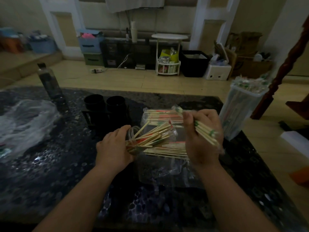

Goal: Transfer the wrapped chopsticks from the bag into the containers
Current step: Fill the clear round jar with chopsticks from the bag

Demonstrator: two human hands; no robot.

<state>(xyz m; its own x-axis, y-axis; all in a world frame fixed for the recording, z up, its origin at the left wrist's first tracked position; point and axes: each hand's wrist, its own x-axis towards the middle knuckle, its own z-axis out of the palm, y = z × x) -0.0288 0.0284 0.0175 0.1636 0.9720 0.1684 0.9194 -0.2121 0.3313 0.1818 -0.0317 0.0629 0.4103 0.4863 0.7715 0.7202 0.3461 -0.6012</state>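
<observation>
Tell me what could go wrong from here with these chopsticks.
The left hand holds a small clear jar tilted, its wrapped chopsticks fanning out loosely; some may slide out. The right hand grips a bundle of wrapped chopsticks; a few could slip. The tall clear plastic container, full, stands at the dark table edge and might tip.

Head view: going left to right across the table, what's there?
Dark bottle → black twin cups → chopstick pile → right hand gripping a chopstick bundle → tall clear container, full of chopsticks.
</observation>
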